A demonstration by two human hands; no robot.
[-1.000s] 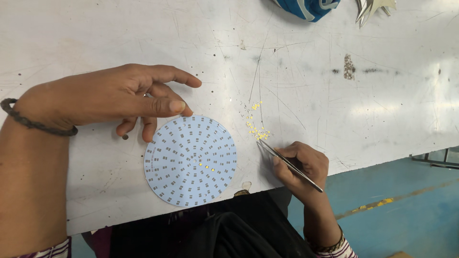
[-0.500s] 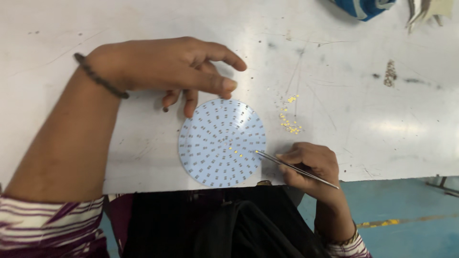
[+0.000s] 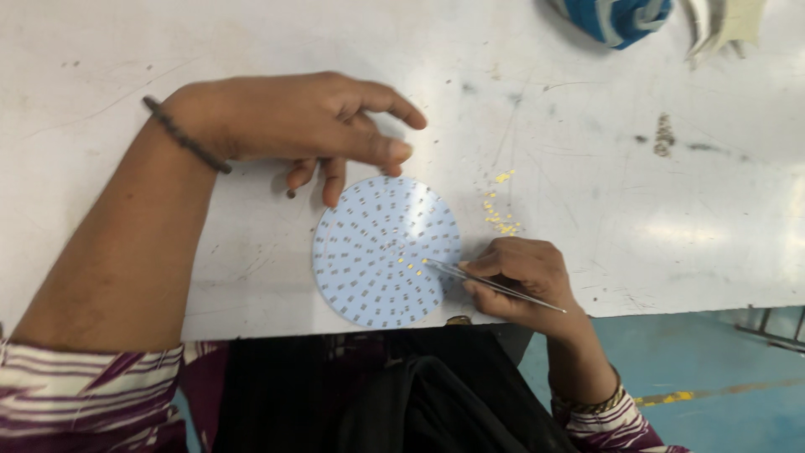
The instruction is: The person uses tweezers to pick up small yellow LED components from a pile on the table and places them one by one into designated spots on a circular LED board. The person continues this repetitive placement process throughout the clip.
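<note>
A round white circuit board (image 3: 377,260) covered with rings of small grey pads lies near the front edge of the white table (image 3: 126,67). My right hand (image 3: 524,277) grips metal tweezers (image 3: 486,283); their tip rests on the board near its centre, beside a few tiny yellow parts set on it. My left hand (image 3: 310,122) hovers at the board's far edge, fingers bent, fingertips touching the table and the board's rim. A small heap of yellow parts (image 3: 501,220) lies on the table just right of the board.
A blue and white object (image 3: 616,18) and a pale star-like piece (image 3: 725,23) sit at the table's far right edge. Beyond the front edge are my dark lap and a blue floor (image 3: 713,377). The table surface is scratched and stained.
The tweezers' tip went from the yellow heap onto the board and now sits near its centre. My left hand stays at the board's far edge. The camera view shifted.
</note>
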